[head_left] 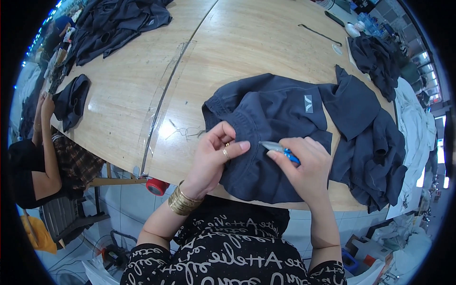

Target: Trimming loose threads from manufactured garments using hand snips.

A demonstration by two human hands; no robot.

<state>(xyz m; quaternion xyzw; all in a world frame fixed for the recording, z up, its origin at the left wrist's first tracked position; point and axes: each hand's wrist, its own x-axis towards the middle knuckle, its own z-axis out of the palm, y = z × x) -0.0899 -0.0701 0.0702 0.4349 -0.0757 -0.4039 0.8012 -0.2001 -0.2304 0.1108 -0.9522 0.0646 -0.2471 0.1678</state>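
A dark blue-grey garment (285,109) with a gathered elastic waistband (249,126) and a small pale patch lies on the table in front of me. At the waistband's edge my left hand (213,154) has its fingers curled and its thumb on the cloth; what lies under the fingers is hidden. My right hand (306,164) is closed around small blue-handled thread snips (290,156). Their metal blades point left over the garment, close to my left thumb. Loose threads (187,131) lie beside the waistband.
More dark garments are heaped on the right (368,142), at the far right and at the far left. A smaller dark piece (73,102) lies near a seated co-worker (45,166) on the left. A seam (164,99) crosses the wooden table (237,52). White cloth (411,128) hangs at the right edge.
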